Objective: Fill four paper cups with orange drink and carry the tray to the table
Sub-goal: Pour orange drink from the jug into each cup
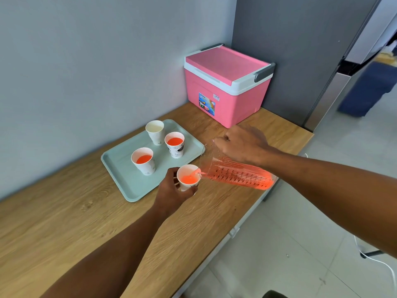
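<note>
Orange drink streamed from a tilted pitcher (236, 172) into a paper cup (189, 177).
The left hand (171, 190) gripped the cup just off the tray's (120, 168) near corner; the right hand (242, 145) clasped the pitcher above the table (86, 216) edge.

I take this for a home kitchen corner: wooden counter (90, 214), pink cooler box (225, 91) far right, steel fridge (335, 87) beyond.

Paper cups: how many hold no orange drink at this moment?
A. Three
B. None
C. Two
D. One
D. Only the far cup on the tray looks empty; the two other tray cups show orange, and the held cup is being filled from the pitcher.
</note>
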A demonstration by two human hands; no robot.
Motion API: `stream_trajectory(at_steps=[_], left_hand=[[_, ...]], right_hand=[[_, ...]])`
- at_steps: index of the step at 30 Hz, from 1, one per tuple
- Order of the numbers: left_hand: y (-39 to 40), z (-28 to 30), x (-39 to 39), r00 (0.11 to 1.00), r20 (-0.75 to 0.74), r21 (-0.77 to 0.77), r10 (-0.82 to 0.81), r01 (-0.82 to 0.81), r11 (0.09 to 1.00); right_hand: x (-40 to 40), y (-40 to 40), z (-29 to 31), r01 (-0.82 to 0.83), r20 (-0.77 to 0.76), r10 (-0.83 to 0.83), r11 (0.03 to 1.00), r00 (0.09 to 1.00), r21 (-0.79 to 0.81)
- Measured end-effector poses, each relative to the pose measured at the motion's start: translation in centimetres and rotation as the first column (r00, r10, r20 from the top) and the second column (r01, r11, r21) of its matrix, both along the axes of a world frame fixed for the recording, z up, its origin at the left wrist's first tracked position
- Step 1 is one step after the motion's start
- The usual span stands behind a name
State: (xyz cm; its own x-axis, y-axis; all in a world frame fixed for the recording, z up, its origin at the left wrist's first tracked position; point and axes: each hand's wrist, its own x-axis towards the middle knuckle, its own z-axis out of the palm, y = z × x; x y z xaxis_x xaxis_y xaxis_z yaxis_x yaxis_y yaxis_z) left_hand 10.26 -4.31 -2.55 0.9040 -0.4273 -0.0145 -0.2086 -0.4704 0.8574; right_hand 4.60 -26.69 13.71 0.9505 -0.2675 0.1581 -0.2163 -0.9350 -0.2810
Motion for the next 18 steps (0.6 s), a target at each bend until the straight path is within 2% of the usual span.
stream_trajectory(at_steps=[18], left_hand=[[0.50,-0.43,-0.06,1.000,-0.018,0.002,0.007,-0.007,1.000]], right_hand=[[0.08,0.80,-0.71,0.013,-0.029,-0.013,1.000,1.000,0.020]])
